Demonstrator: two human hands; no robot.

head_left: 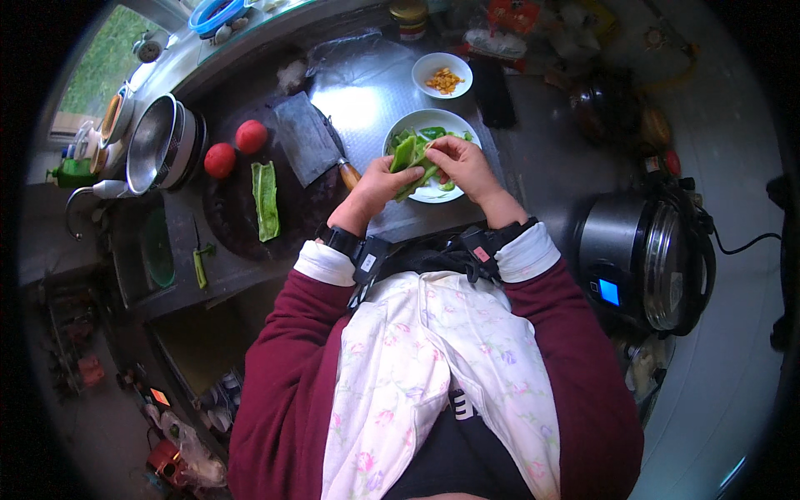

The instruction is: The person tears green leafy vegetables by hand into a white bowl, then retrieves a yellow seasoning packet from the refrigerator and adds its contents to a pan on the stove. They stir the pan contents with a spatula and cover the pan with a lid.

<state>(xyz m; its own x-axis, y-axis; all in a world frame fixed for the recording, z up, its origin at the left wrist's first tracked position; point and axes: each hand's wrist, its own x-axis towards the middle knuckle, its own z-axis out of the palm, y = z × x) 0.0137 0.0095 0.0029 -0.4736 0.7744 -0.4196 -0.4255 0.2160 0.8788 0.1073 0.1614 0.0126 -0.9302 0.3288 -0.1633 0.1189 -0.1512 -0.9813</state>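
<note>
My left hand [382, 185] is closed around a piece of split green pepper [403, 155], held above a white plate [400, 123]. My right hand [468, 167] pinches at the inner side of that pepper, its fingertips close to my left fingers. More green pieces lie in the plate below, partly covered by my hands. To the left, on a dark round cutting board [223, 204], rest an opened green pepper half [265, 200], a cleaver [304, 137] with a wooden handle, and two red tomatoes [219, 160].
Behind the plate stands a small white bowl [419, 82] of chopped orange-yellow bits. A dark flat object [495, 93] lies beside it. An electric cooker [621, 258] is at the right. Stacked metal basins [154, 146] stand at the left, and a slim green thing [200, 268] lies near the counter's edge.
</note>
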